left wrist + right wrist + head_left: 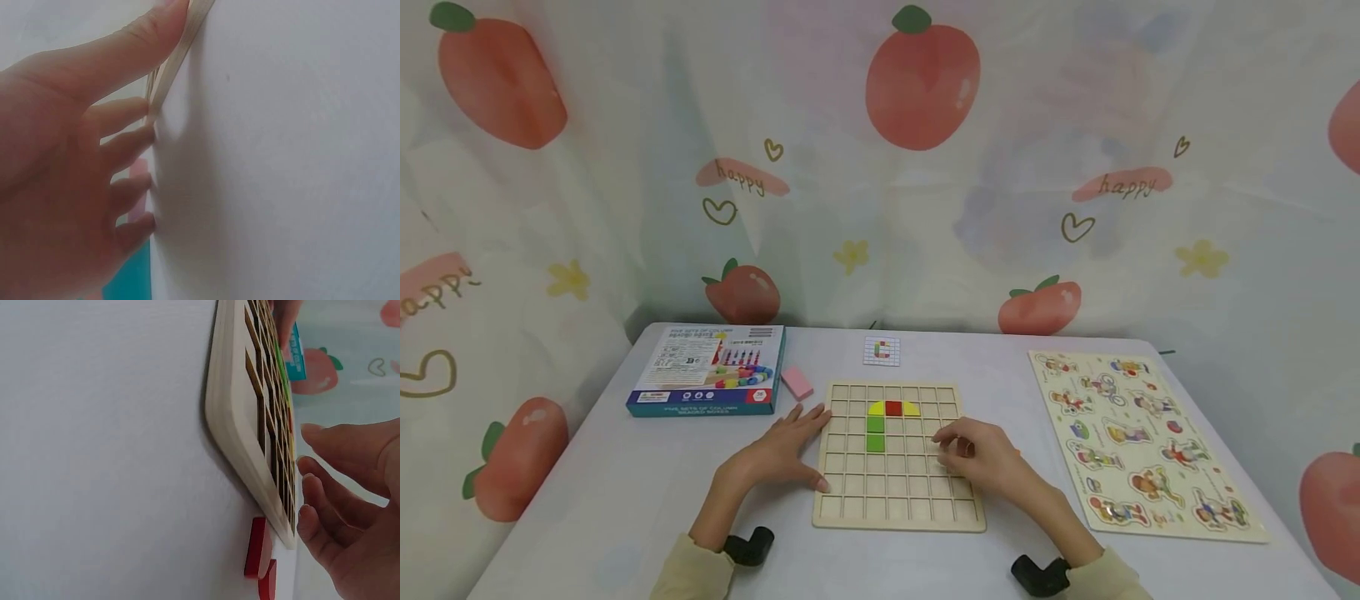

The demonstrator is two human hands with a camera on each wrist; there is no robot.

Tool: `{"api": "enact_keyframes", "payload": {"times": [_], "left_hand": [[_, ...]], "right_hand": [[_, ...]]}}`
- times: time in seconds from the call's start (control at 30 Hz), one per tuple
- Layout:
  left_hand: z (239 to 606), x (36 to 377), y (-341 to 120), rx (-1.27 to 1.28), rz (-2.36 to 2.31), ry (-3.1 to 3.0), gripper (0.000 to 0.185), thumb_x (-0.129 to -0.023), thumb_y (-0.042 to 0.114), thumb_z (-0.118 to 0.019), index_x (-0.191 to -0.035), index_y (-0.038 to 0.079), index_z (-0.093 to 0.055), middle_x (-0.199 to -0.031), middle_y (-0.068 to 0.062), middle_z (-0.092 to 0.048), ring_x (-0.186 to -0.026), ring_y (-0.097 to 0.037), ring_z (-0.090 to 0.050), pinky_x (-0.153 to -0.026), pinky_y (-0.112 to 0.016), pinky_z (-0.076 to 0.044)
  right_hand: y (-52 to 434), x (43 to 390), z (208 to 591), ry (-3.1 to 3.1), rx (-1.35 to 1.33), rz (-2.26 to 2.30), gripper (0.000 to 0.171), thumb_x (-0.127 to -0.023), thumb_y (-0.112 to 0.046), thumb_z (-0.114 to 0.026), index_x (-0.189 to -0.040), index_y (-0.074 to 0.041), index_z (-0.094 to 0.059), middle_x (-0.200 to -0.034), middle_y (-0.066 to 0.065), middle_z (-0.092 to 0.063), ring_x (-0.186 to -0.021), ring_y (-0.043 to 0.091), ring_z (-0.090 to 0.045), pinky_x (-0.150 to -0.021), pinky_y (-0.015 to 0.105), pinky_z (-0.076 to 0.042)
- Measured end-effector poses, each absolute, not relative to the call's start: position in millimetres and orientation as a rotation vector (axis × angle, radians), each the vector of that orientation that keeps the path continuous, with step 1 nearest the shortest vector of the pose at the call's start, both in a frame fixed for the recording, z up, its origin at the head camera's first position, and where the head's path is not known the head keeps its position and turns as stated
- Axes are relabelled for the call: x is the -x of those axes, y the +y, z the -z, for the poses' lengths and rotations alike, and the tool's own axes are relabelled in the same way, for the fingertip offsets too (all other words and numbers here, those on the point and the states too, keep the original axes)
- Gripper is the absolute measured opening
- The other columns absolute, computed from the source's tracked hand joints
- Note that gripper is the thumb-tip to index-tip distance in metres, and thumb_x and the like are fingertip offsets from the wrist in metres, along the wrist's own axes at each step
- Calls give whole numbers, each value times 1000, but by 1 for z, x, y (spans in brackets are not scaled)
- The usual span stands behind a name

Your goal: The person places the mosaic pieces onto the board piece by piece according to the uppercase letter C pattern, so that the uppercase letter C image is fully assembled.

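A wooden grid board (898,500) lies in the middle of the white table. On it sit a yellow quarter-round (876,408), a red square (892,407), another yellow quarter-round (912,408) and two green squares (876,433) in a column. My left hand (801,450) lies flat with straight fingers against the board's left edge (181,50), thumb at its lower part. My right hand (962,454) hovers over the board's right side, fingers (312,487) loosely curled, nothing between them. Two red pieces (257,547) lie on the table beside the board's rim (231,425).
A blue-and-teal toy box (707,371) and a pink block (797,382) lie at the back left. A small pattern card (882,351) sits behind the board. A character peg puzzle (1138,442) fills the right side. A fruit-print curtain hangs behind the table.
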State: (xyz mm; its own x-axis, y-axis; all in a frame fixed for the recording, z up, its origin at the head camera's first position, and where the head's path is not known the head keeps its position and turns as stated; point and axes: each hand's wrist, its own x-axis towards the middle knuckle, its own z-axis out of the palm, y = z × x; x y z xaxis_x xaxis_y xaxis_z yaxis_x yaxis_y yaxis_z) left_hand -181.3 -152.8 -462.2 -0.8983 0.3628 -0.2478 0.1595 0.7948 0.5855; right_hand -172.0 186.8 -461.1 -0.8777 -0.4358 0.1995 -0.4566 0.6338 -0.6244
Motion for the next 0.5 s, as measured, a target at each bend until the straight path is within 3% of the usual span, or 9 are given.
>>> {"api": "enact_keyframes", "payload": {"times": [0.5], "left_hand": [[461, 182, -153, -386, -807, 2625, 104, -75, 36, -92, -161, 17, -36, -171, -3, -26, -160, -39, -9, -126, -65, -14]], "right_hand": [[233, 162, 462, -2908, -568, -965, 21, -85, -7, -82, -104, -13, -75, -94, -6, -72, -72, 1, -51, -62, 21, -48]]}}
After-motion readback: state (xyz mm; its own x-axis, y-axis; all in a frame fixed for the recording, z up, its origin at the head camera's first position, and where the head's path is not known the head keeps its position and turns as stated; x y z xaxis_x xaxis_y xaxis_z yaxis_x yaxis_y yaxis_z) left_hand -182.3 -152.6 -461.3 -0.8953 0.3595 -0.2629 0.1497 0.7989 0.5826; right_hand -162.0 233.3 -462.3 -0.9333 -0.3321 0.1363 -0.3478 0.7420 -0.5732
